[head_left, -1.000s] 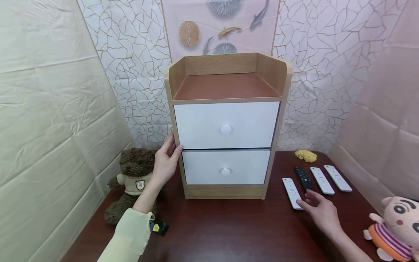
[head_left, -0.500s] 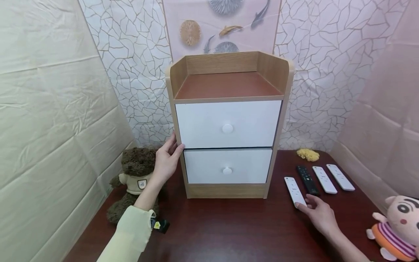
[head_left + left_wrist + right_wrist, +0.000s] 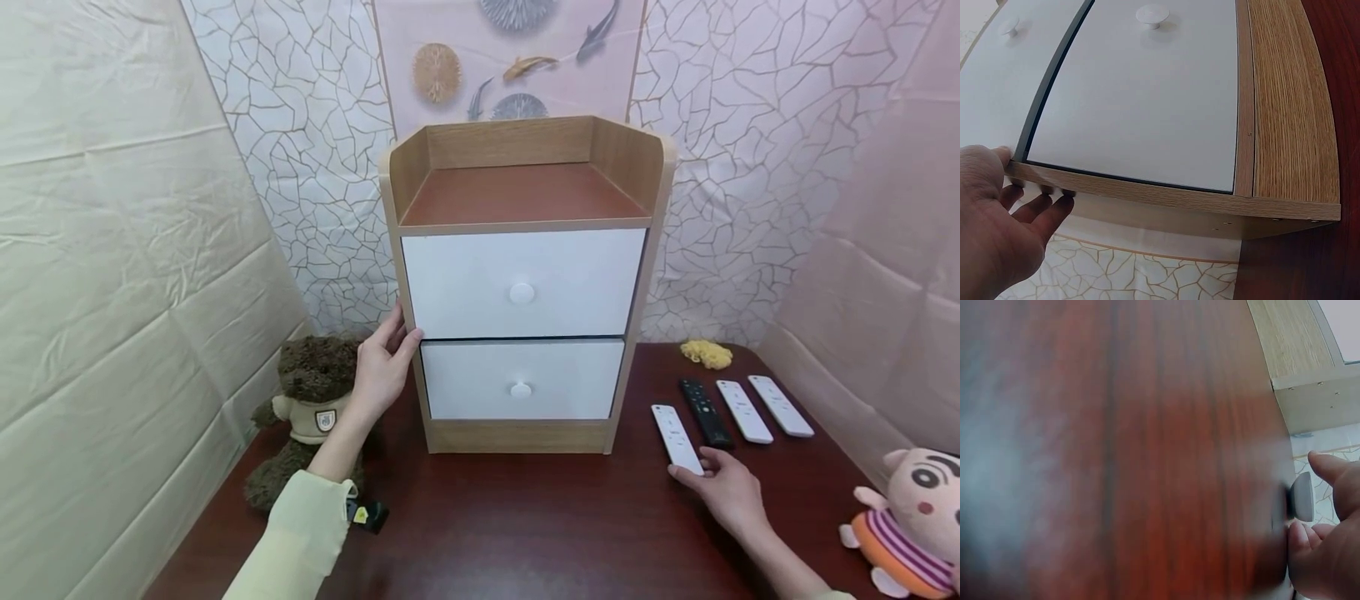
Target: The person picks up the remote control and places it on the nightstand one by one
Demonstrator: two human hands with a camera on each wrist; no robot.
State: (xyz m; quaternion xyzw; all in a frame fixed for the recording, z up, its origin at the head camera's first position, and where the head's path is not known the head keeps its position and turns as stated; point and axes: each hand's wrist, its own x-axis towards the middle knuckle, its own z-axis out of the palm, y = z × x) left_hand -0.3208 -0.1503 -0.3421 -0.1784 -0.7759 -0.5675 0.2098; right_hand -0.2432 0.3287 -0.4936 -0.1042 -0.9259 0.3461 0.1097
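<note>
A two-drawer cabinet [image 3: 517,437] with white fronts and wood-look edges stands on the dark red table. Against its left side rests my left hand [image 3: 380,371], thumb at the front edge and fingers along the side panel. The left wrist view shows this hand [image 3: 997,231] close up. At the right, my right hand [image 3: 723,492] spans the near end of a white remote control [image 3: 677,437], thumb to its left and fingers to its right. In the right wrist view a small gap separates the thumb from the remote's end [image 3: 1304,497].
A black remote [image 3: 705,412] and two more white remotes [image 3: 742,411] lie beside the first. Behind them is a yellow fluffy item [image 3: 707,354]. A brown teddy bear [image 3: 307,425] sits left of the cabinet, and a striped plush doll [image 3: 903,533] lies at the right edge.
The right thumb has moved off the near end of the white remote to its left side. The left hand and cabinet stay put; the head view shifted slightly.
</note>
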